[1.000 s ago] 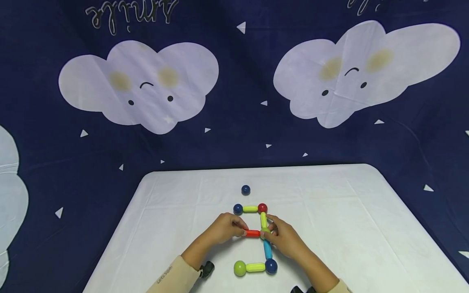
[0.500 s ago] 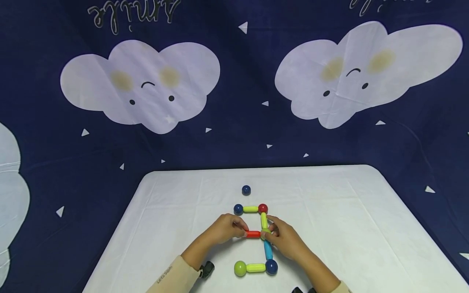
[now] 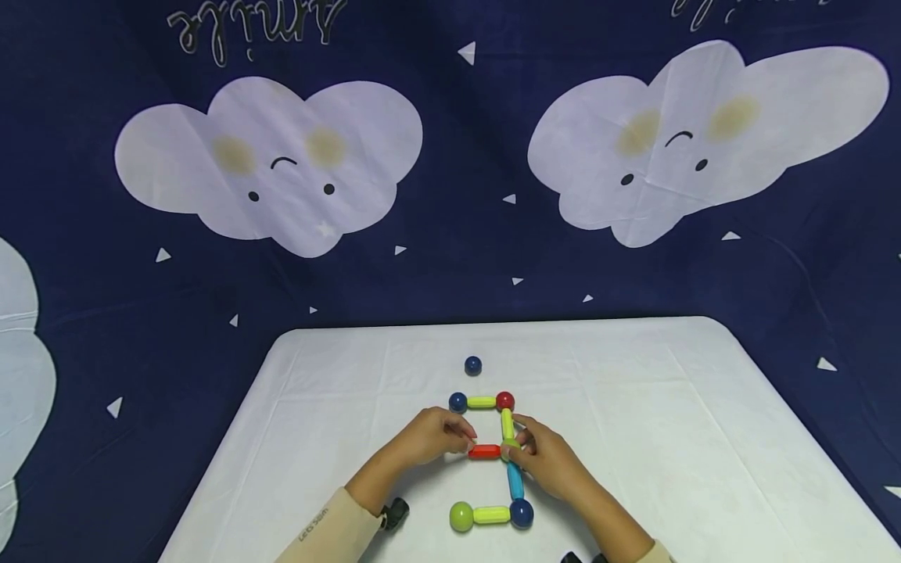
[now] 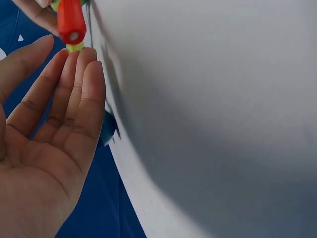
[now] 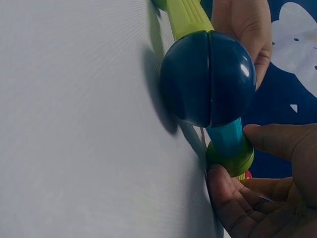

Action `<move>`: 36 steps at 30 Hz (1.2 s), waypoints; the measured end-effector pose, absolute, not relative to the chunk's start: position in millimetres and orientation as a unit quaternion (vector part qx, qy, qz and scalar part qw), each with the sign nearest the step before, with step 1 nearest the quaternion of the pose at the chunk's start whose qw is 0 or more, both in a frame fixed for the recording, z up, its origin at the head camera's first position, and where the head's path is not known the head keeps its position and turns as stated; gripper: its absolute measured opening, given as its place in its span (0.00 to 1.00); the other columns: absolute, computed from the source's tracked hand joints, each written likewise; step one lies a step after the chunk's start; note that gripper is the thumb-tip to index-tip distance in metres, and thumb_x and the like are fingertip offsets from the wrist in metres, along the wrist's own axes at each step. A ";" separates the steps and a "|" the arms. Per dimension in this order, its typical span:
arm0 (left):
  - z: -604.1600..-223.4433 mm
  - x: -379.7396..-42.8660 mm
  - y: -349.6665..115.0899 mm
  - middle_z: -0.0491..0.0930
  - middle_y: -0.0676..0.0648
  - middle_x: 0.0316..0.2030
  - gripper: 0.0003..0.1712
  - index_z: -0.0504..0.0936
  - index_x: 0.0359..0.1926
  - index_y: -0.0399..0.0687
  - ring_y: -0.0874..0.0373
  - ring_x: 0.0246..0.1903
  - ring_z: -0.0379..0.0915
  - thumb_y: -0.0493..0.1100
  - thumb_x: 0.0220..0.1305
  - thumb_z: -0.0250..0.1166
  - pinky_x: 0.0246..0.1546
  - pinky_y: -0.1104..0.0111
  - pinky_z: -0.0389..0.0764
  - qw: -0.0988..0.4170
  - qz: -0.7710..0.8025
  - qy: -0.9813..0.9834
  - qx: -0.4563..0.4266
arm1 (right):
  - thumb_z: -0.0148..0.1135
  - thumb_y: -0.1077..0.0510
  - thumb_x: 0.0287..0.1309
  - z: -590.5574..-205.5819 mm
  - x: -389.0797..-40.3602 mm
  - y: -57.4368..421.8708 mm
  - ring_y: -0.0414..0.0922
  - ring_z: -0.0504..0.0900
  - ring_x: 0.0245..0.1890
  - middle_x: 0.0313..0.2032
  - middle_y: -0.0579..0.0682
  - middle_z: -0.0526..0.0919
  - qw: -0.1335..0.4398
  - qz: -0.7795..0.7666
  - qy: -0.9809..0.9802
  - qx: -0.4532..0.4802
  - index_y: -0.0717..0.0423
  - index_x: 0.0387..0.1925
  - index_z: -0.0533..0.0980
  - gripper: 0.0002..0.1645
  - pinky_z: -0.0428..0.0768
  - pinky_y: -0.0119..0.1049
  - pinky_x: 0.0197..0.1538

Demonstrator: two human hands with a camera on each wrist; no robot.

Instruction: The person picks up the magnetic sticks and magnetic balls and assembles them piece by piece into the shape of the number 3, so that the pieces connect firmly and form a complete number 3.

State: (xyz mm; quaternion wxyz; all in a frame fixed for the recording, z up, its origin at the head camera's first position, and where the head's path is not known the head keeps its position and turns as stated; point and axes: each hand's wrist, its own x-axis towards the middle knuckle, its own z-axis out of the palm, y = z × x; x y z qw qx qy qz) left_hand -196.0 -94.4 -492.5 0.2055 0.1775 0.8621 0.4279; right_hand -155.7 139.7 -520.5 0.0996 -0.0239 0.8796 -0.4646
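A red rod (image 3: pixel 484 451) joins a green ball (image 4: pixel 56 7) in the middle of a figure of rods and balls. Beside its free end is my left hand (image 3: pixel 432 435), thumb and fingers spread apart in the left wrist view; whether a fingertip still touches the rod I cannot tell. My right hand (image 3: pixel 552 460) pinches the middle green ball (image 5: pixel 232 161) between thumb and fingers. From that ball a yellow-green rod (image 3: pixel 507 424) runs up to a red ball (image 3: pixel 504 401), and a blue rod (image 3: pixel 515 480) runs down to a dark blue ball (image 5: pixel 208 78).
Another yellow-green rod (image 3: pixel 482 402) links the red ball to a dark blue ball (image 3: pixel 458 403). At the front, a green ball (image 3: pixel 461 516) and rod (image 3: pixel 491 514) form the bottom arm. One loose blue ball (image 3: pixel 473 365) lies farther back on the white table (image 3: pixel 669 422).
My left fingers have loosened and drawn slightly back from the red rod, so more of its end shows. The right hand keeps its hold on the green ball.
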 end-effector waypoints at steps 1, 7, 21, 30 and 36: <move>-491.0 -197.0 -94.8 0.86 0.54 0.33 0.07 0.89 0.41 0.47 0.63 0.33 0.78 0.37 0.62 0.69 0.36 0.71 0.78 0.204 0.432 0.861 0.177 | 0.71 0.54 0.60 -520.6 -155.8 140.0 0.41 0.75 0.32 0.36 0.46 0.81 0.099 -0.464 0.880 -0.024 0.58 0.68 0.71 0.37 0.75 0.30 0.29; -479.6 -204.7 -97.7 0.86 0.51 0.33 0.10 0.87 0.45 0.42 0.61 0.32 0.79 0.39 0.64 0.69 0.34 0.70 0.78 0.172 0.455 0.859 0.159 | 0.71 0.53 0.59 -522.0 -155.9 141.0 0.41 0.75 0.31 0.37 0.46 0.81 0.099 -0.467 0.878 -0.032 0.59 0.68 0.70 0.38 0.75 0.30 0.28; -474.5 -244.7 -93.6 0.88 0.47 0.43 0.18 0.84 0.54 0.42 0.59 0.41 0.84 0.42 0.65 0.70 0.45 0.64 0.82 0.093 0.534 0.836 0.086 | 0.72 0.51 0.59 -521.5 -154.6 144.3 0.41 0.75 0.32 0.37 0.46 0.81 0.096 -0.469 0.877 -0.034 0.59 0.68 0.70 0.39 0.76 0.30 0.29; -476.7 -271.6 -93.4 0.86 0.42 0.48 0.19 0.84 0.55 0.40 0.60 0.40 0.82 0.39 0.62 0.70 0.46 0.63 0.84 0.080 0.582 0.808 0.042 | 0.72 0.50 0.59 -520.2 -154.2 141.1 0.41 0.76 0.33 0.38 0.46 0.81 0.101 -0.472 0.875 -0.043 0.60 0.68 0.70 0.39 0.76 0.29 0.29; -485.6 -290.2 -86.3 0.85 0.39 0.50 0.21 0.83 0.55 0.37 0.58 0.40 0.83 0.37 0.60 0.71 0.45 0.66 0.85 0.089 0.581 0.809 0.026 | 0.72 0.50 0.59 -520.1 -154.7 142.4 0.41 0.76 0.33 0.38 0.46 0.81 0.099 -0.467 0.878 -0.034 0.59 0.68 0.70 0.39 0.76 0.29 0.30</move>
